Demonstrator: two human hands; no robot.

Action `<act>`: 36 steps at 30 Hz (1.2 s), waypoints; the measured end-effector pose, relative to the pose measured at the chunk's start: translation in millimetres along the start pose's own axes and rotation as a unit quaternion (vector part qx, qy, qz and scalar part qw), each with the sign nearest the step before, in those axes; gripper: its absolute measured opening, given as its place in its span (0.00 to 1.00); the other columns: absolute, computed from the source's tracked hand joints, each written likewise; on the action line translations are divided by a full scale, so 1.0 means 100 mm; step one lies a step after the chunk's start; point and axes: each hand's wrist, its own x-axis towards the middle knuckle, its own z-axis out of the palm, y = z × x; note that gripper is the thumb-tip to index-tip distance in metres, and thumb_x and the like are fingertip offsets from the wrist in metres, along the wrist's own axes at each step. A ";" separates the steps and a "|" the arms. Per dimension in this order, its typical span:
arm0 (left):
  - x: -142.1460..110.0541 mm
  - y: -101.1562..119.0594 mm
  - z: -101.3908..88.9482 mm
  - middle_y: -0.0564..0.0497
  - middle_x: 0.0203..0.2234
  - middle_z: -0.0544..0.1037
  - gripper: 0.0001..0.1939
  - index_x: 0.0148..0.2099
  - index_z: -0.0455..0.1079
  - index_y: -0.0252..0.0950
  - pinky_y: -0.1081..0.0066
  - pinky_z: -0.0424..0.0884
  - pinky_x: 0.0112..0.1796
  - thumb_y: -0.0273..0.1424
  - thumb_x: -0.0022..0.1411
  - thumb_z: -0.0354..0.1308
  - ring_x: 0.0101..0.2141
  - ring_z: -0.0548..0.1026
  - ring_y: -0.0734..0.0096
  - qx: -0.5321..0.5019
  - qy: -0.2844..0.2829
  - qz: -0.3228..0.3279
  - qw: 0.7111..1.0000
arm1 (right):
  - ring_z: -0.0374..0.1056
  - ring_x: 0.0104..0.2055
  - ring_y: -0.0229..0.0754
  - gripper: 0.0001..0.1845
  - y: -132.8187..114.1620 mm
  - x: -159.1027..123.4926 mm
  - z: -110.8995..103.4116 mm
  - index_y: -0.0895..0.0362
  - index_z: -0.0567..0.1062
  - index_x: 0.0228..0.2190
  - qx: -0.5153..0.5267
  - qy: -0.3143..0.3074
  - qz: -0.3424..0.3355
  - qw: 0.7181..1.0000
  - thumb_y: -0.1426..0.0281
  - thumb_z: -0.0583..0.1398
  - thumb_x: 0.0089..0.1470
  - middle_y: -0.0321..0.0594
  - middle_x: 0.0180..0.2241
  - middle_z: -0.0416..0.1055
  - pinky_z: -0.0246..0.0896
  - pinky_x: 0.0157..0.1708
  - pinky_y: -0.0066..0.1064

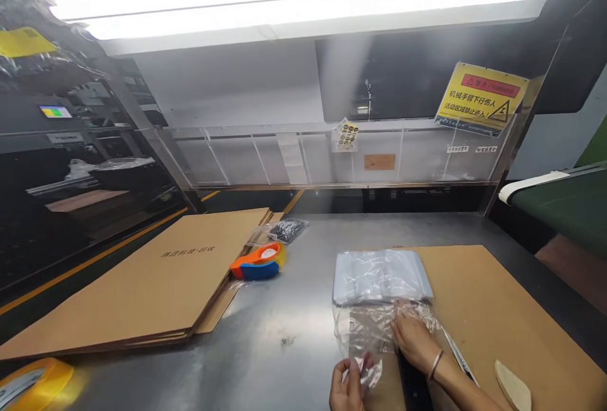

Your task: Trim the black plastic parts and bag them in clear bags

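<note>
A flat, light-coloured panel or stack in a clear plastic bag (382, 277) lies at the far edge of a brown cardboard sheet, right of centre. The bag's loose, crinkled end trails toward me. My left hand (348, 387), at the bottom of the view, is closed, pinching a corner of that film between thumb and fingers. Up at the panel's near edge, my right hand (416, 340) is closed on the film, its fingertips partly hidden. Beneath the right wrist a dark strip (411, 376) shows; I cannot make out what it is.
Flat cardboard (128, 278) is stacked on the left, with an orange and blue tape dispenser (258, 262) beside it. A yellow tape roll (38, 386) sits lower left. A cardboard sheet (478, 297) and a beige, rounded piece (513, 386) lie right on the metal table (246, 348).
</note>
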 end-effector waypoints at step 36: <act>-0.15 0.17 -0.41 0.49 0.24 0.71 0.10 0.37 0.76 0.43 0.65 0.57 0.35 0.28 0.51 0.59 0.29 0.64 0.62 0.487 -0.096 0.384 0.779 | 0.69 0.23 0.49 0.12 -0.11 -1.38 -0.14 0.55 0.68 0.29 -0.023 -0.092 0.177 0.980 0.65 0.48 0.56 0.44 0.21 0.71 0.55 0.21 0.32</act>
